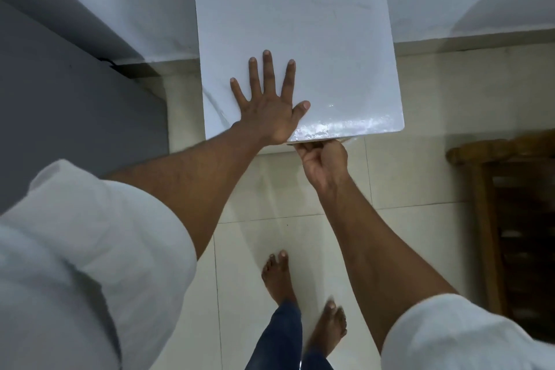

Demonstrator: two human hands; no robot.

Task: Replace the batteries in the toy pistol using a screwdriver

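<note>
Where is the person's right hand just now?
In the head view, the right hand is curled under the near edge of the white square marble-look tabletop, right of centre, beside the left hand lying flat on top.

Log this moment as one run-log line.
left hand: flat on white tabletop | right hand: grip on near edge | pistol, screwdriver, batteries: not in view

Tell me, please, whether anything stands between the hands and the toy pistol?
That cannot be judged: no pistol or screwdriver shows. The left hand lies flat on the white tabletop; the right hand grips under its near edge.
</note>
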